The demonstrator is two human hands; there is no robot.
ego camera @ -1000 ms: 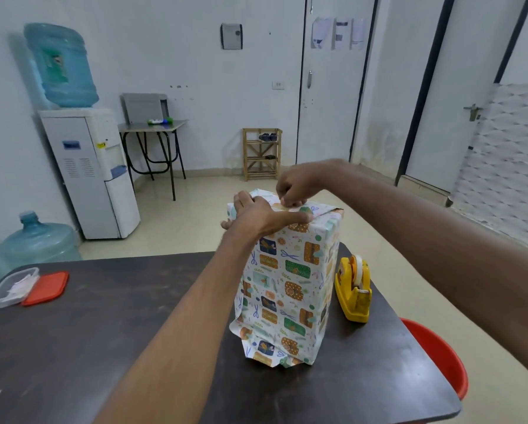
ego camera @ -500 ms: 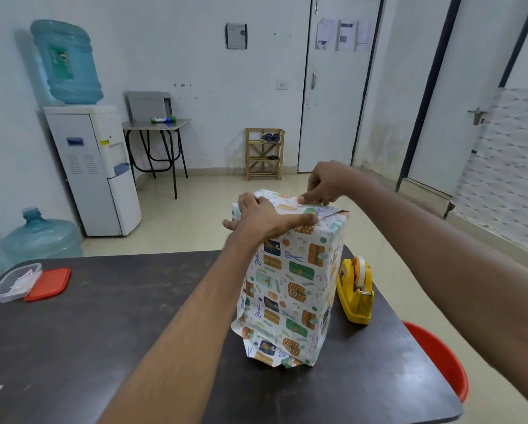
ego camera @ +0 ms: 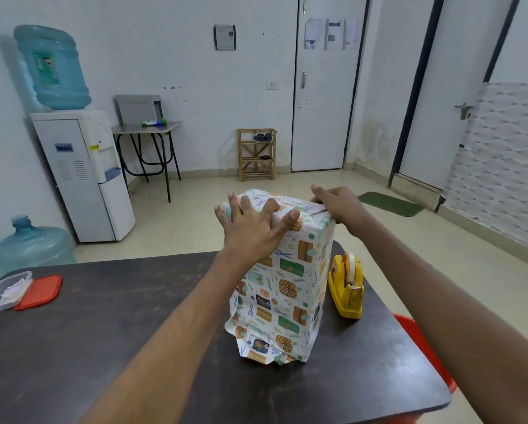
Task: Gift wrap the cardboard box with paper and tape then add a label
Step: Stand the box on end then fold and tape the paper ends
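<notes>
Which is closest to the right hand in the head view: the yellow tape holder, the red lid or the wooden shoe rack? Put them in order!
From the right hand, on top of the wrapped box:
1. yellow tape holder, on the table just below that hand.
2. red lid, at the table's far left.
3. wooden shoe rack, by the back wall.

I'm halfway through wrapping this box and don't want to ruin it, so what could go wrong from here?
The top fold shows a gap at the right edge; if the right hand lifts before taping, it may spring open. The wrapped box stands tall on loose, crumpled paper, so the left hand pressing its top could tip it. The tape dispenser sits near the edge of the table; a hurried reach might knock it off.
</notes>
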